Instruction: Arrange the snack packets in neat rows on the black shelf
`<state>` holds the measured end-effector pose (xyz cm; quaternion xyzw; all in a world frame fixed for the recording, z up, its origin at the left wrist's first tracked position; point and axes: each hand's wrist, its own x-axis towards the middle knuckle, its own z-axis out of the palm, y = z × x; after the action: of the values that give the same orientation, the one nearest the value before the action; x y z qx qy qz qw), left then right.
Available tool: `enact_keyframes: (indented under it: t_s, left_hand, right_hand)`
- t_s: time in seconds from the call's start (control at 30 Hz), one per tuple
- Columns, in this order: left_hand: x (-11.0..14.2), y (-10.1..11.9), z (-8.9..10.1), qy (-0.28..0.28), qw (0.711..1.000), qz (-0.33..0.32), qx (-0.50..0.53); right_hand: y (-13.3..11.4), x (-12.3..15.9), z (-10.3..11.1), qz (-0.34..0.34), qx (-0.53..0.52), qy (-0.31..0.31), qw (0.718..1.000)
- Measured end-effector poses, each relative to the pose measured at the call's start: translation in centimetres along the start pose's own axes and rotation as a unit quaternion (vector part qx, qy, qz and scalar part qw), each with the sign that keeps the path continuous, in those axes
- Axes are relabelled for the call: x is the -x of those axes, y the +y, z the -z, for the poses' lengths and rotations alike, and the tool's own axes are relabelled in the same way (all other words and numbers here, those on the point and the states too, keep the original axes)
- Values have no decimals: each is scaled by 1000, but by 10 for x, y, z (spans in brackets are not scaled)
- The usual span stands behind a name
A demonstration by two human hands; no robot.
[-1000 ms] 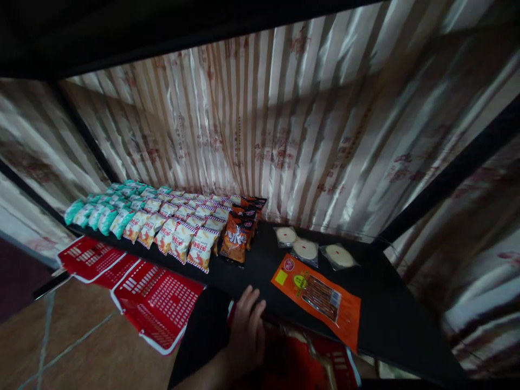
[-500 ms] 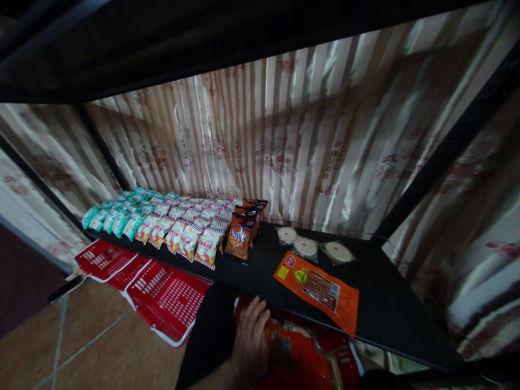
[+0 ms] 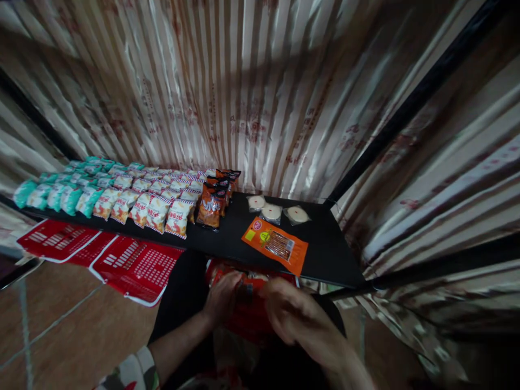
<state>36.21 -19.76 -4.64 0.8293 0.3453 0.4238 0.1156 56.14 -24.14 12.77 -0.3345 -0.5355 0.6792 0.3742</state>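
Observation:
My left hand [image 3: 222, 295] is closed over the edge of an orange snack packet [image 3: 252, 283] in a red basket [image 3: 247, 319] at my lap. Opposite it, my right hand [image 3: 290, 311] is smeared by motion, with curled fingers close to the packet's right end; whether they grip it is unclear. Just beyond the hands, a flat orange packet with a see-through window [image 3: 276, 246] lies on the black shelf [image 3: 227, 249]. Behind that packet are three round, pale items in clear wrap [image 3: 271, 212].
Left along the shelf stand rows of brown-orange snack bags [image 3: 209, 208], white snack bags [image 3: 157, 211] and teal bags [image 3: 69, 197]. More red baskets [image 3: 136, 265] sit on the tiled floor [image 3: 81, 325]. A black post [image 3: 406, 114] and striped curtain [image 3: 252, 97] bound the shelf.
The view has tilted down and shifted right. My right hand has come into sight over the basket. My left hand, earlier lying on the basket's left side, now closes on the orange packet.

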Motion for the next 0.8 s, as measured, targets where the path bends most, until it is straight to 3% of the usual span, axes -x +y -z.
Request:
enact_keyframes:
  t_s: [0.1, 0.2, 0.27, 0.37, 0.43, 0.57, 0.73, 0.8]
  left_hand:
    - [10, 1, -7, -68, 997, 24, 26]
    - [17, 3, -16, -198, 979, 40, 25]
    - [19, 4, -23, -259, 963, 74, 14]
    - [18, 1, -32, -261, 950, 170, -40]
    - [17, -1, -37, -249, 934, 238, -95]
    - [15, -3, -38, -265, 909, 279, -161]
    - [13, -3, -35, -308, 839, 404, -193]
    - [13, -4, -35, -338, 824, 412, -191]
  right_hand:
    - [44, -13, 1, -96, 102, 23, 990]
    - [108, -19, 14, -195, 228, 38, 953]
    - [146, -17, 26, -209, 333, 106, 913]
    - [183, -14, 42, -217, 412, 217, 858]
    - [193, -15, 49, -221, 456, 253, 824]
    - [199, -25, 57, -229, 522, 249, 783]
    - [205, -31, 57, -262, 540, 193, 776]
    - [207, -32, 54, -258, 552, 199, 767]
